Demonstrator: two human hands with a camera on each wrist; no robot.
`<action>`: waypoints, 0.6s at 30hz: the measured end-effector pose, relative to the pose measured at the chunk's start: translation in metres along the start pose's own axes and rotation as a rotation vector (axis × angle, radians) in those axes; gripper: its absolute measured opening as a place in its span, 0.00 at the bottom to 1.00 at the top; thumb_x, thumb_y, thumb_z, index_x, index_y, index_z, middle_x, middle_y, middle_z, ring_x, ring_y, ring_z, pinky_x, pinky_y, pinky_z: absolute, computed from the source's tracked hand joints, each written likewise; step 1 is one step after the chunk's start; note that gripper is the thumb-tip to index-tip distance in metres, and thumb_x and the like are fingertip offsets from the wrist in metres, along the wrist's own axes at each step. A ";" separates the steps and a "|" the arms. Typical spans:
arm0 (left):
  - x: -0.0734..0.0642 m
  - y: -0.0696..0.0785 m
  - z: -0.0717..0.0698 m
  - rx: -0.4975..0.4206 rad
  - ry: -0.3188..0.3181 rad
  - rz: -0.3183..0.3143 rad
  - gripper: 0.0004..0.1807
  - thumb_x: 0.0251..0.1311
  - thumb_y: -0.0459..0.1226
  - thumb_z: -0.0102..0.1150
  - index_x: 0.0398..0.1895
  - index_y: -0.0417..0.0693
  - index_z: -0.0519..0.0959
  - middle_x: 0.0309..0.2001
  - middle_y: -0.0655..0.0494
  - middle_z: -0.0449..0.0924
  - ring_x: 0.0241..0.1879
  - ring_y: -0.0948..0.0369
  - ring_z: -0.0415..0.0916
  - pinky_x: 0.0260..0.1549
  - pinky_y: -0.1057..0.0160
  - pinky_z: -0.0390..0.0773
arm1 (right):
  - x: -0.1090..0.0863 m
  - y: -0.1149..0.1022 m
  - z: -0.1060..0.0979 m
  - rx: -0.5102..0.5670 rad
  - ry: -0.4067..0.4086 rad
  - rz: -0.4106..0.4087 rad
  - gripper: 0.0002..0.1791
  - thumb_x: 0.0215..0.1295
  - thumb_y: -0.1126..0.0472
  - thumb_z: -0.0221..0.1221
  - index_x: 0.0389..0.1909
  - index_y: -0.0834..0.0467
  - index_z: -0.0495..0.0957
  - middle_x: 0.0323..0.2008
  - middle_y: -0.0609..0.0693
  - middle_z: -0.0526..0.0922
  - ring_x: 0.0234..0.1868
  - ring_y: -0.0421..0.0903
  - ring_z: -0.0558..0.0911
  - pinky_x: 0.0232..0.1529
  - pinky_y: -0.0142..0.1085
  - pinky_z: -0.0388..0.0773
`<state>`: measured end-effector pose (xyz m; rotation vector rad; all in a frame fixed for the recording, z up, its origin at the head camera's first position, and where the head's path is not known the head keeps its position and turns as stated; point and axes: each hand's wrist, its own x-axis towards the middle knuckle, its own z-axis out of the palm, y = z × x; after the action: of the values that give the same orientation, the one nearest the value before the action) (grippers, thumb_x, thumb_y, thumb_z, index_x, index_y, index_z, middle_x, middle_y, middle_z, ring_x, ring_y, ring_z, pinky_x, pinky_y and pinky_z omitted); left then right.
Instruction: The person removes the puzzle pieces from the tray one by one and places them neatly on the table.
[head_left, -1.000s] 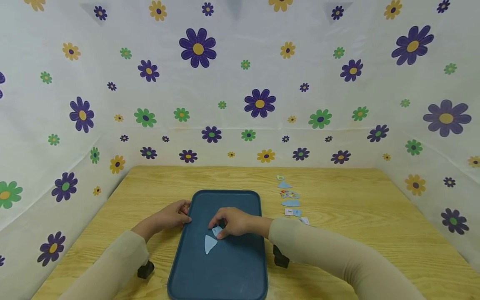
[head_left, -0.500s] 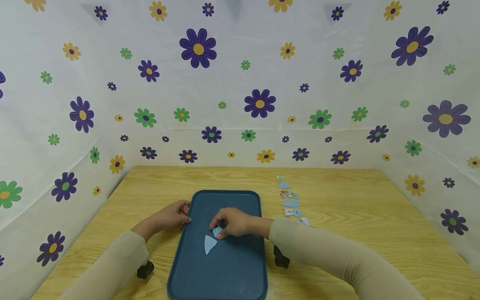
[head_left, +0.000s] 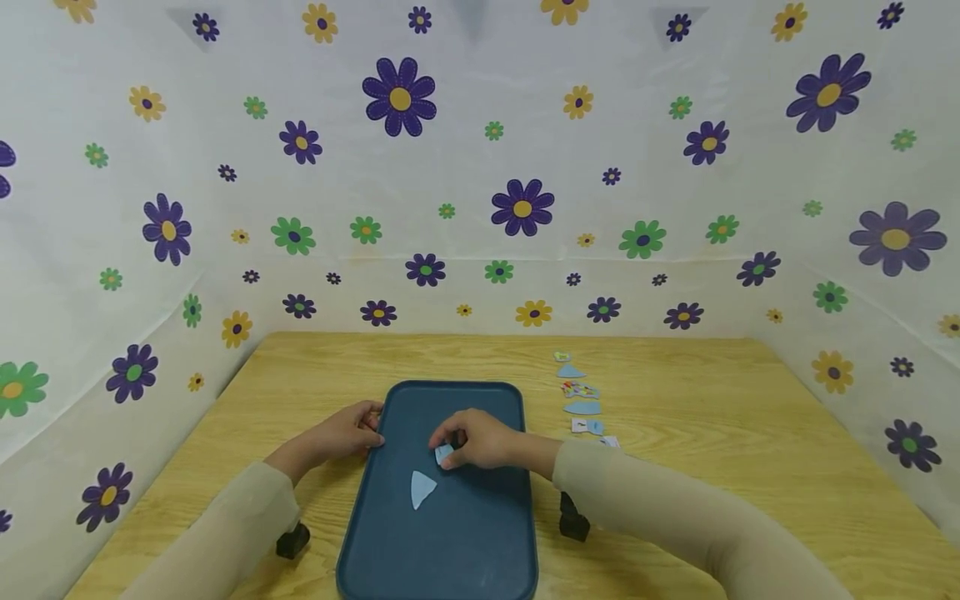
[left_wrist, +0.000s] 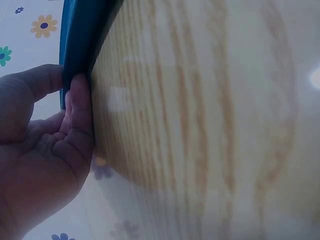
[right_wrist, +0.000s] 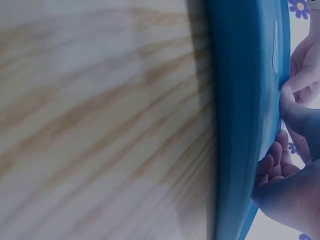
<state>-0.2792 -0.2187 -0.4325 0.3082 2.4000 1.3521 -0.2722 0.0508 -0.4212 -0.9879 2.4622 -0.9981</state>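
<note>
A dark blue tray (head_left: 442,546) lies on the wooden table. My left hand (head_left: 347,430) grips its left rim; the left wrist view shows the thumb and fingers (left_wrist: 79,102) on either side of that edge. Over the tray's middle, my right hand (head_left: 480,440) pinches a small light-blue flat piece (head_left: 443,453) between thumb and fingers, which partly cover it. Whether this piece touches the tray I cannot tell. Just nearer to me on the tray lies another pale-blue piece (head_left: 422,489), roughly triangular with one uneven edge.
Right of the tray, several cut-out pieces run in a column: a blue triangle (head_left: 571,372), a multicoloured piece (head_left: 581,390), a long blue piece (head_left: 582,407) and a white-and-blue one (head_left: 587,426). A flower-patterned sheet (head_left: 337,167) walls the table (head_left: 675,392) at the back and sides.
My right hand has shifted slightly right and away from me with the small piece, widening the gap to the triangular piece. The left hand keeps its grip on the tray rim.
</note>
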 end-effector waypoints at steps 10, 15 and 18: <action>0.002 0.002 0.000 0.006 -0.017 0.014 0.32 0.62 0.27 0.55 0.68 0.27 0.57 0.39 0.46 0.66 0.34 0.55 0.67 0.32 0.60 0.73 | -0.021 0.005 -0.014 0.082 0.124 0.031 0.15 0.57 0.66 0.68 0.47 0.57 0.84 0.39 0.46 0.80 0.34 0.43 0.73 0.35 0.36 0.72; 0.002 -0.001 0.000 0.022 -0.025 0.018 0.33 0.63 0.28 0.55 0.69 0.28 0.56 0.40 0.45 0.66 0.34 0.55 0.68 0.32 0.60 0.74 | -0.032 0.005 -0.022 0.111 0.170 0.040 0.16 0.58 0.65 0.68 0.48 0.58 0.83 0.38 0.46 0.78 0.34 0.44 0.72 0.33 0.36 0.72; 0.002 -0.001 0.000 0.014 -0.014 0.007 0.33 0.62 0.27 0.56 0.69 0.28 0.56 0.40 0.46 0.66 0.35 0.55 0.68 0.32 0.59 0.73 | -0.040 0.008 -0.025 0.112 0.197 0.055 0.16 0.57 0.65 0.68 0.48 0.58 0.83 0.37 0.46 0.77 0.35 0.45 0.72 0.33 0.36 0.72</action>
<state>-0.2809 -0.2190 -0.4336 0.3290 2.4002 1.3325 -0.2602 0.0948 -0.4082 -0.8171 2.5409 -1.2536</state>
